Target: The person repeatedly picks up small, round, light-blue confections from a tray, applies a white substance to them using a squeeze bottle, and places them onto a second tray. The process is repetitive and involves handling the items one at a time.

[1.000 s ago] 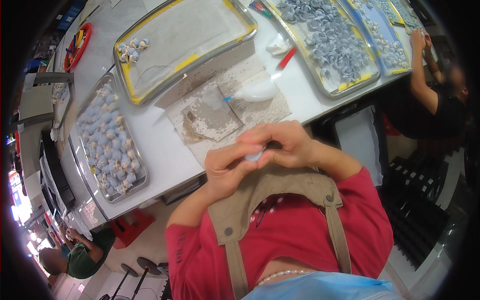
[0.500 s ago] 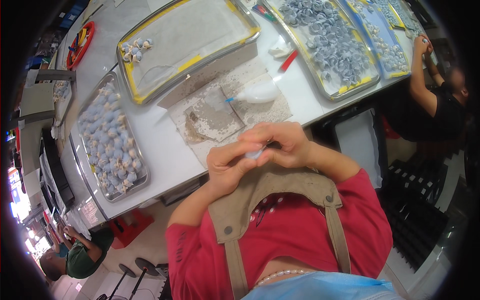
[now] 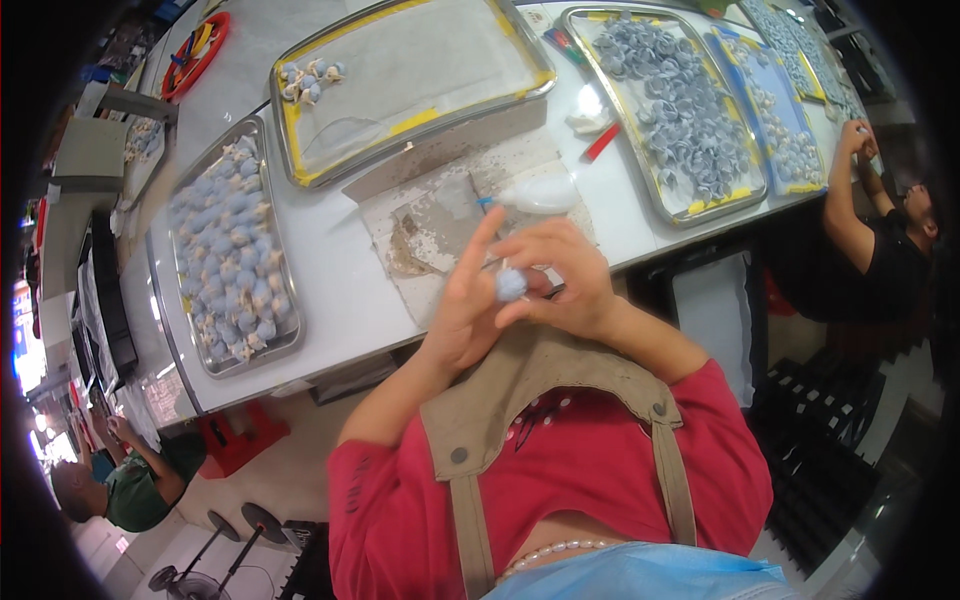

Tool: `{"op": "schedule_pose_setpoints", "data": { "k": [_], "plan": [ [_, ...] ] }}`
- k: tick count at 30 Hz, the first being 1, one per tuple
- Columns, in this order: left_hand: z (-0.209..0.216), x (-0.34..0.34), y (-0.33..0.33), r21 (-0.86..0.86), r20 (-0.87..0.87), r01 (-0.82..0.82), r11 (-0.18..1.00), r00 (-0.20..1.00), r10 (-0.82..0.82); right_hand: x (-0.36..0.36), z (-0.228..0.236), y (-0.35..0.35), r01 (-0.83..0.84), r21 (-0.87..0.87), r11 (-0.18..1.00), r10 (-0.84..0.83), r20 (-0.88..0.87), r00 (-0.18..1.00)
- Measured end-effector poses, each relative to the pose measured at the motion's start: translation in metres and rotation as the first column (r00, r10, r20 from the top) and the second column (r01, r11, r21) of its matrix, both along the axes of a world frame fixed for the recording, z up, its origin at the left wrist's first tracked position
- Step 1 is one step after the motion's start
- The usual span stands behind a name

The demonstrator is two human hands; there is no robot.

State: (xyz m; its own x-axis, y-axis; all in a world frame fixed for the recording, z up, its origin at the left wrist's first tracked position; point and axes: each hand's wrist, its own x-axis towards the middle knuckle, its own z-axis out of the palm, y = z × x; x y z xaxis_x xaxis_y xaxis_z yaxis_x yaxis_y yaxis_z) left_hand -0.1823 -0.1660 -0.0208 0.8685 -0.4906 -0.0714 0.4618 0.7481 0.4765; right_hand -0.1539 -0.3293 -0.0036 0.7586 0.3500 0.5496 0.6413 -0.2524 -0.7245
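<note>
Above the table edge, in front of my chest, my right hand (image 3: 568, 275) has its thumb and fingers curled round a small, round, pale blue piece (image 3: 511, 286). My left hand (image 3: 466, 305) is beside that piece, index finger stretched up and fingers apart; whether it touches the piece is hard to tell. Just beyond my hands lies a stained cardboard sheet (image 3: 385, 215) with a raised back flap. A white squeeze bottle (image 3: 545, 195) with a blue tip rests on it.
On the left, a metal tray (image 3: 290, 335) holds many blue-and-cream pieces. A paper-lined tray (image 3: 430, 122) behind carries a small cluster. To the right are a tray of blue-grey cup shapes (image 3: 685, 120), a red tool (image 3: 601, 143) and a blue tray (image 3: 745, 60). Co-workers sit on both sides.
My hands have parted from their close grip. The left has opened, its index finger lifted, while the right keeps hold of the blue piece, which now shows more. The view has shifted slightly.
</note>
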Motion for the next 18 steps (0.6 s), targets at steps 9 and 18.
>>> {"op": "schedule_pose_setpoints", "data": {
  "k": [9,18],
  "plan": [
    [0.004,-0.010,0.020,-0.002,-0.285,-0.088,0.996,0.955,0.083,0.002,0.003,0.006,0.002,-0.022,1.000,-0.005,-0.142,0.990],
    [0.013,-0.035,0.107,0.155,-0.305,-0.460,0.874,0.819,0.485,0.020,-0.017,-0.020,0.192,0.005,0.981,-0.187,-0.188,0.964]
  ]
}}
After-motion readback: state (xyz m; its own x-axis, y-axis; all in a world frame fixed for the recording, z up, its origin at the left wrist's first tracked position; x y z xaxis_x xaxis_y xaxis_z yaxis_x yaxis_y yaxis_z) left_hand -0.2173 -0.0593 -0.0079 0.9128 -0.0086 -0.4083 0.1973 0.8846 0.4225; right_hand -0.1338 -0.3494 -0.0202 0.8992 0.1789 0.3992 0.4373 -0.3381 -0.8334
